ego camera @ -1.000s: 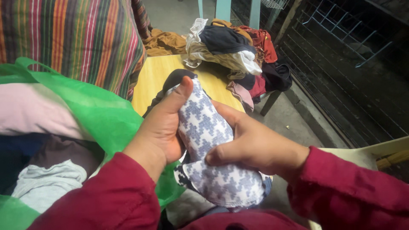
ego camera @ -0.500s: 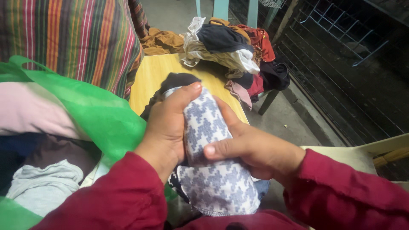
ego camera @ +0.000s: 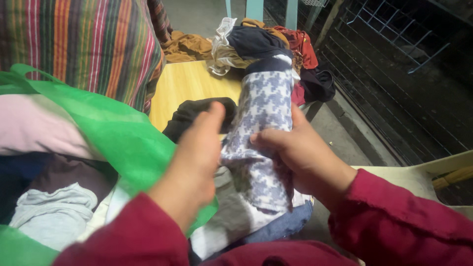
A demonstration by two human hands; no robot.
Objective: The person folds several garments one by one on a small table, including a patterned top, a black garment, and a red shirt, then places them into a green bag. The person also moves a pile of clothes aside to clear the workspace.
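Patterned cloth [ego camera: 263,118] in right hand [ego camera: 300,157]

Setting: a home laundry corner, semi-outdoor. Evidence recorded: a small wooden table [ego camera: 189,88] heaped with a pile of loose garments [ego camera: 268,47]; a green bag [ego camera: 98,133] stuffed with folded clothes; bare concrete floor [ego camera: 340,138]; a wire fence [ego camera: 394,74] alongside.

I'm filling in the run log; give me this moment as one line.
right hand: grips patterned cloth upright | left hand: open beside it | green bag: left | clothes pile: on table
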